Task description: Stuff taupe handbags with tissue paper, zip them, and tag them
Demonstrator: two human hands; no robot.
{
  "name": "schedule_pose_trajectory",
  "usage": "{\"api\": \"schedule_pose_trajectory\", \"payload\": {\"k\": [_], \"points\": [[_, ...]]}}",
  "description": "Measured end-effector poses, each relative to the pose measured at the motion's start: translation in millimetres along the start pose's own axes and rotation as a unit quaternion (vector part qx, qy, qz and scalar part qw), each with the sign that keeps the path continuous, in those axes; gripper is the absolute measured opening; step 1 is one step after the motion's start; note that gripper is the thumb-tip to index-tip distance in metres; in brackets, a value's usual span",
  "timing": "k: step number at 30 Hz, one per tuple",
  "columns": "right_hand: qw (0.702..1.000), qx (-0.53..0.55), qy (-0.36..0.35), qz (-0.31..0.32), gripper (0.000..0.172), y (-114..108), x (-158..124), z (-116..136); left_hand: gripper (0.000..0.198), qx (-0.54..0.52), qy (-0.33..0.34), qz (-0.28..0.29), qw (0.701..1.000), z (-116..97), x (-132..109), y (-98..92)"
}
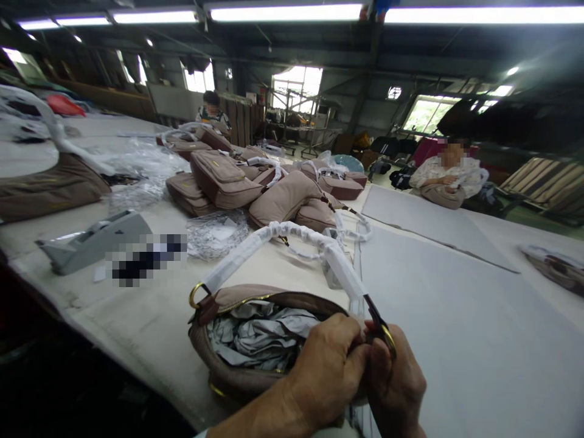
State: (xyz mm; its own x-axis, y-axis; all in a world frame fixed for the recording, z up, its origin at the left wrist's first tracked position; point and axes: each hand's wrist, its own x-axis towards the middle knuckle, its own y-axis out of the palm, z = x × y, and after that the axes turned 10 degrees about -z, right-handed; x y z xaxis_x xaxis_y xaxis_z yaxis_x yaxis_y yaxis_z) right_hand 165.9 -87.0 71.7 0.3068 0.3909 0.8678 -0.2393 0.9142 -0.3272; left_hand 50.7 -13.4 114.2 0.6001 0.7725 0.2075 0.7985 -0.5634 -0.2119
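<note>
Handbag [237,371] in taupe sits open at the near edge of the table [456,340], stuffed with grey paper [260,334], its white-wrapped handle [283,234] arching above. I see my left hand [326,371] clenched on its right end by the zip and my right hand [396,383] pinched on the gold ring [387,336] there, the two hands touching. Off to the left lies a tape dispenser [95,240]

Both hands sit low in the frame, just right of centre, pressed side by side. The left hand [326,365] comes in on a bare left forearm [255,417] angled up and rightward from the bottom edge. Its back faces the camera and its fingers curl tight, tips out of sight. The right hand [396,386] rises from the bottom edge, knuckles up, touching the left, fingers closed in a pinch.
</note>
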Motion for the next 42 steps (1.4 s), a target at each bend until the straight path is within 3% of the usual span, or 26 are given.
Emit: {"api": "schedule_pose_trajectory", "payload": {"k": [4, 6, 8, 10, 12, 14, 18, 21, 25, 27, 33, 40, 42], "points": [[0.998, -0.026, 0.045, -0.025, 0.026, -0.3, -3.8, 9.4, 0.019, -0.147, -0.167, 0.025, 0.975, 11.6, -4.4, 5.3], [0.995, -0.036, 0.085, -0.033, 0.03, 0.1, -3.9, 12.5, 0.02, -0.149, -0.197, 0.026, 0.969, 19.8, -5.0, 4.9], [0.992, -0.044, 0.11, -0.039, 0.031, 1.3, -2.0, 12.7, 0.018, -0.061, -0.131, -0.005, 0.99, 26.1, -6.8, 1.8], [0.992, -0.052, 0.111, -0.035, 0.031, 3.4, 1.3, 11.5, 0.017, 0.063, -0.018, -0.045, 0.997, 30.4, -10.7, -3.3], [0.993, -0.052, 0.104, -0.026, 0.032, 5.9, 4.3, 11.1, 0.018, 0.169, 0.072, -0.072, 0.98, 33.5, -15.7, -9.9], [0.992, -0.043, 0.115, -0.015, 0.032, 7.8, 5.1, 12.2, 0.018, 0.222, 0.116, -0.085, 0.964, 36.2, -19.7, -17.2], [0.991, -0.004, 0.13, 0.02, 0.032, 6.6, -1.4, 12.5, 0.018, 0.115, 0.053, -0.035, 0.991, 39.5, -19.3, -31.6], [0.994, 0.013, 0.037, 0.099, 0.036, 3.7, -8.1, 7.4, 0.016, 0.038, -0.011, -0.011, 0.999, 39.6, -14.6, -37.2], [0.992, 0.038, -0.057, 0.109, 0.005, 1.6, -11.8, 5.2, 0.01, 0.091, 0.046, -0.045, 0.994, 38.3, -13.1, -38.5], [0.991, 0.058, -0.071, 0.102, 0.008, 1.2, -11.4, 9.5, 0.008, 0.108, 0.072, -0.067, 0.989, 37.2, -15.0, -41.0], [0.992, 0.087, -0.023, 0.09, 0.008, -1.2, -12.2, 24.8, 0.01, 0.102, 0.079, -0.129, 0.983, 41.7, -22.0, -54.9], [0.989, 0.094, 0.062, 0.091, 0.015, -2.2, -15.1, 31.9, 0.016, 0.18, 0.127, -0.137, 0.966, 52.8, -23.2, -65.3], [0.991, 0.079, 0.074, 0.081, 0.016, -3.5, -14.2, 36.3, 0.016, 0.179, 0.112, -0.13, 0.969, 51.3, -21.3, -67.6]]}}
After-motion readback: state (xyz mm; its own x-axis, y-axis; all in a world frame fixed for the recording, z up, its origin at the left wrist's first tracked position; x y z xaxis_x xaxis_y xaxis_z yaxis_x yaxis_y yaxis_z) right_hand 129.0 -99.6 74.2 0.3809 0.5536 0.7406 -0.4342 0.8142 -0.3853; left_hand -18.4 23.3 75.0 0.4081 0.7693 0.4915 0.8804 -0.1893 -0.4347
